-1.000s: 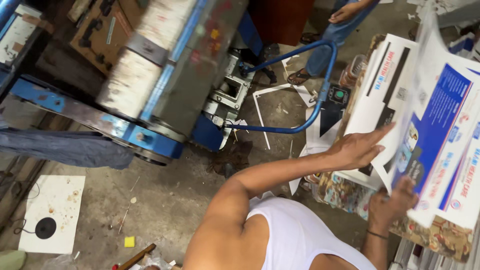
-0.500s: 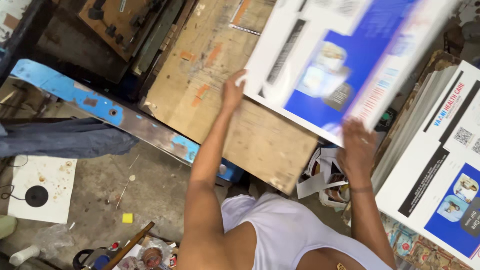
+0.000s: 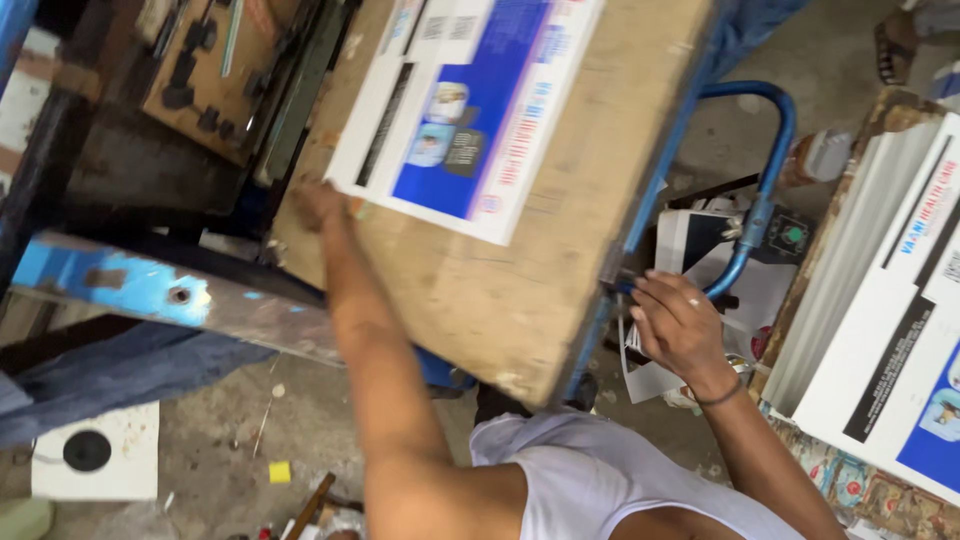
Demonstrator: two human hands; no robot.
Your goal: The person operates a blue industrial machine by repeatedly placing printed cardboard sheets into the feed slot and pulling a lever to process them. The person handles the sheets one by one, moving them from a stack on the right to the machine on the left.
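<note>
A white printed sheet (image 3: 470,110) with a blue panel lies on a slanted wooden board (image 3: 520,300) of a blue-framed machine. My left hand (image 3: 318,203) reaches out to the sheet's near left corner and touches it; motion blur hides its fingers. My right hand (image 3: 680,325) is at the board's right edge, with its fingers apart on the blue metal frame and nothing in it. A thin band circles that wrist.
A tall stack of the same printed sheets (image 3: 900,330) stands at the right. A blue tubular handle (image 3: 770,170) and a small box with a green button (image 3: 790,235) sit beside the board. On the floor lie a white square (image 3: 90,450) and scraps. A sandalled foot (image 3: 900,40) shows top right.
The sheet was held up in both my hands and now lies on the board. My right hand has let go and dropped to the board's right edge. My left stays at the sheet's corner.
</note>
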